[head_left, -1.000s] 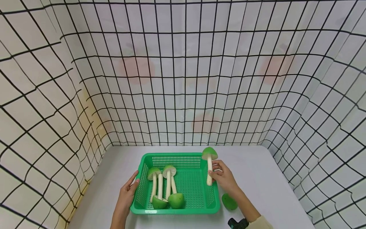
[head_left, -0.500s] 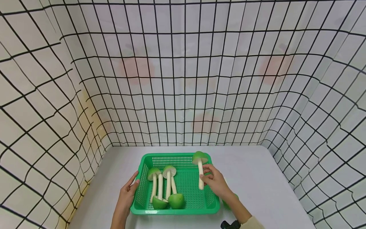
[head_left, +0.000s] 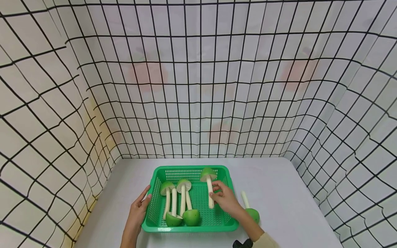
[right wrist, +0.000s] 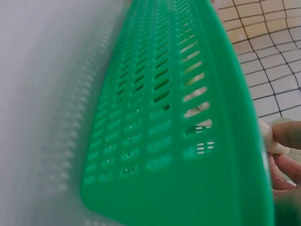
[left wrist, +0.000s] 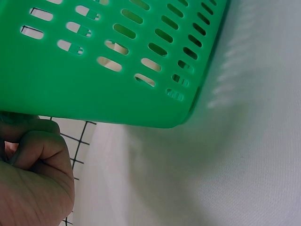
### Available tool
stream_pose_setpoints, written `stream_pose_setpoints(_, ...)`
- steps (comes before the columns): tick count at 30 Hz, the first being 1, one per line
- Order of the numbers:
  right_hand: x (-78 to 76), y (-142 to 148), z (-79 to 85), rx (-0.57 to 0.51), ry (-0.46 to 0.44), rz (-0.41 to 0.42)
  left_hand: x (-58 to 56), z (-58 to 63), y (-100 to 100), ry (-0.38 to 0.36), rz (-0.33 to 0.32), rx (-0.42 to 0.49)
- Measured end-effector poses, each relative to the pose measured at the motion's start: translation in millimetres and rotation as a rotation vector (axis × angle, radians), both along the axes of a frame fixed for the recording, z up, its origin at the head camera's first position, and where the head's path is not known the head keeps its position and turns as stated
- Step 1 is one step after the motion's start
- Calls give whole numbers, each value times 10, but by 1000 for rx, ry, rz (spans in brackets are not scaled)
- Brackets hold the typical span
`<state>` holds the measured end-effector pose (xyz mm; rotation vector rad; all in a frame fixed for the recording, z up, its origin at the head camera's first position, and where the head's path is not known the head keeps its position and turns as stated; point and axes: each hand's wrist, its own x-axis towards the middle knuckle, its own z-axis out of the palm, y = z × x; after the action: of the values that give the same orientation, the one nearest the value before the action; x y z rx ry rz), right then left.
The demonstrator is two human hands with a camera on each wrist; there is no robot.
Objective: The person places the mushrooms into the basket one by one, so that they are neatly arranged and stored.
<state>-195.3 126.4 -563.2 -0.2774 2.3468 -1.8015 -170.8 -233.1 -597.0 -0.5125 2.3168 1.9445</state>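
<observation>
My right hand (head_left: 227, 200) pinches the pale stalk of a green-capped mushroom (head_left: 210, 187) between thumb and fingers, over the right half of a green plastic basket (head_left: 186, 228). The mushroom's cap points away, toward the far rim. In the basket's left half lie several similar mushrooms (head_left: 191, 217), side by side with caps at alternate ends. At the basket's left rim, my left hand (head_left: 137, 210) holds on, thumb at the edge and fingers along the outside. From the right wrist, the basket's slotted side (right wrist: 160, 84) hides much of the inside; part of the held stalk (right wrist: 267, 134) shows past the rim.
Another green-capped mushroom (head_left: 253, 215) lies on the white table (head_left: 288, 193), right of the basket and beside my right forearm. Black wire grid (head_left: 198, 103) surrounds the table at the back and both sides.
My right hand has carried the mushroom leftward, from the basket's right rim to above its inside. The left hand and basket stay put. The mushroom on the table shows more fully.
</observation>
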Motion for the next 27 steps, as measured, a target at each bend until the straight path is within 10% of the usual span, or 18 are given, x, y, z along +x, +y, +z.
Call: stream_pose_setpoints(27,-158,-339,-150,140,-94,8,10,-7,-11,0,-3,-27)
